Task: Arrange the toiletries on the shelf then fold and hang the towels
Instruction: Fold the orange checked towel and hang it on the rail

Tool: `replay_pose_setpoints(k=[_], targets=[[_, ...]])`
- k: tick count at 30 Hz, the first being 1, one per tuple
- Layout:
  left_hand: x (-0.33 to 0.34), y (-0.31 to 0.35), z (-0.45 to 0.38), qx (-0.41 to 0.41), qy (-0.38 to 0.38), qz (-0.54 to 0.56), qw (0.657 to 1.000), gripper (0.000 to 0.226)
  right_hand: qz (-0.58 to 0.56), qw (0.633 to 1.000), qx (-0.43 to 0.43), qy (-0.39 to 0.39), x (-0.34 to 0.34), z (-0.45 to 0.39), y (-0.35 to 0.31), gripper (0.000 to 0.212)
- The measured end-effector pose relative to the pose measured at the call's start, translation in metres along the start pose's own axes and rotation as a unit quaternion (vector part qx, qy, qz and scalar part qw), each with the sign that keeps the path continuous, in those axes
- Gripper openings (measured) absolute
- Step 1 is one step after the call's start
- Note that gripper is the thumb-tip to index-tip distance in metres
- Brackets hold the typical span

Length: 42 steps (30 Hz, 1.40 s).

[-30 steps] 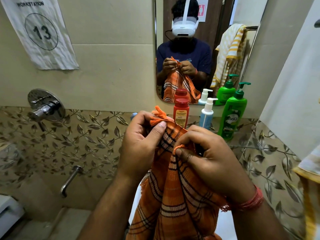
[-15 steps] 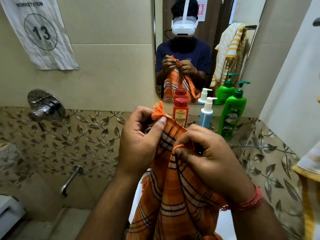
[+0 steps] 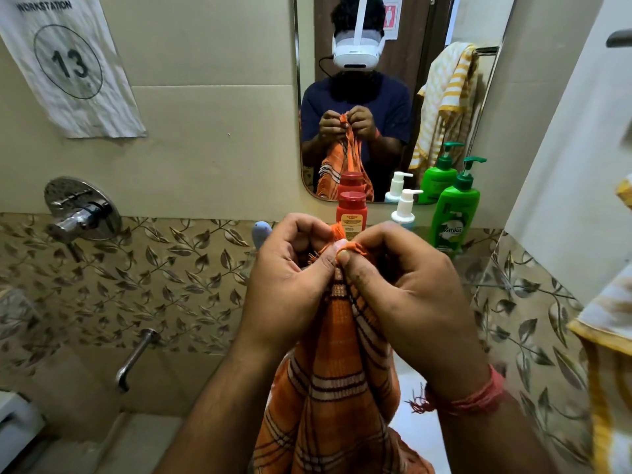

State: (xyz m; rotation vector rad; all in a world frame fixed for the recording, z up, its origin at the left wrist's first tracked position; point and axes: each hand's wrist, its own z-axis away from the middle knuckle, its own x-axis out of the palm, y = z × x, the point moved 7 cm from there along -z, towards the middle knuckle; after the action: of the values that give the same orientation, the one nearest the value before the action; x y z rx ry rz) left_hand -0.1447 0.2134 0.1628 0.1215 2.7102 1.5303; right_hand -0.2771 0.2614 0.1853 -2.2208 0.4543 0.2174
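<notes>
An orange checked towel [image 3: 337, 381] hangs down in front of me. My left hand [image 3: 290, 285] and my right hand [image 3: 407, 295] both pinch its fringed top edge, thumbs close together at the middle. Behind my hands on the shelf stand a red bottle [image 3: 351, 212], a white pump bottle [image 3: 405, 208] and a green pump bottle [image 3: 455, 213]. A small blue item [image 3: 261, 232] sits left of the red bottle, partly hidden by my left hand.
A mirror [image 3: 393, 97] above the shelf reflects me and a yellow striped towel on a rail. Another yellow striped towel [image 3: 608, 336] hangs at the right edge. A chrome tap handle [image 3: 80, 213] and spout [image 3: 135, 357] stick out of the left wall.
My right hand has risen and come level with my left. Both now pinch the towel's top edge side by side, and the towel hangs narrower between them.
</notes>
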Motion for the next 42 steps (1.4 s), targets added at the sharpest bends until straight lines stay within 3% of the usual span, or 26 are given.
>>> replay_pose_setpoints(k=[3,7,10,18,21,24,29,32,34,37,42], targets=[[0.002,-0.007,0.000,-0.036,-0.011,0.044,0.998,0.024,-0.004,0.999,0.035,0.035,0.001,-0.002,0.007,0.009],[0.003,-0.014,0.002,-0.068,-0.011,0.094,0.993,0.008,-0.008,0.996,0.069,0.061,0.002,-0.002,0.014,0.014],[0.004,-0.018,0.004,-0.082,-0.019,0.122,0.989,0.009,0.004,0.995,0.081,0.065,0.003,-0.002,0.016,0.014],[0.001,-0.023,0.004,-0.090,-0.040,0.129,0.987,0.011,0.061,0.995,0.057,0.055,0.007,-0.005,0.021,0.016],[0.003,-0.025,0.003,-0.100,-0.020,0.127,0.987,0.008,0.112,0.992,0.029,0.052,0.012,-0.006,0.020,0.016],[0.005,-0.032,0.002,-0.141,0.013,0.169,0.975,0.026,0.167,0.985,0.007,0.052,0.017,-0.005,0.022,0.018],[0.004,-0.038,0.001,-0.160,0.087,0.164,0.970,0.033,0.160,0.987,-0.007,0.027,0.028,-0.002,0.023,0.023],[-0.015,-0.038,-0.008,-0.137,0.151,0.166,0.965,0.037,0.060,0.997,0.031,-0.024,0.026,-0.003,0.037,0.023],[-0.033,-0.036,-0.018,-0.119,0.186,0.174,0.960,0.030,0.031,0.992,0.049,-0.114,0.029,0.001,0.048,0.021],[-0.054,-0.034,-0.030,-0.094,0.216,0.183,0.954,0.021,0.060,0.965,0.006,-0.256,0.035,0.014,0.056,0.023],[-0.083,-0.032,-0.042,-0.056,0.282,0.187,0.939,0.025,0.096,0.920,0.027,-0.380,0.042,0.031,0.074,0.026]])
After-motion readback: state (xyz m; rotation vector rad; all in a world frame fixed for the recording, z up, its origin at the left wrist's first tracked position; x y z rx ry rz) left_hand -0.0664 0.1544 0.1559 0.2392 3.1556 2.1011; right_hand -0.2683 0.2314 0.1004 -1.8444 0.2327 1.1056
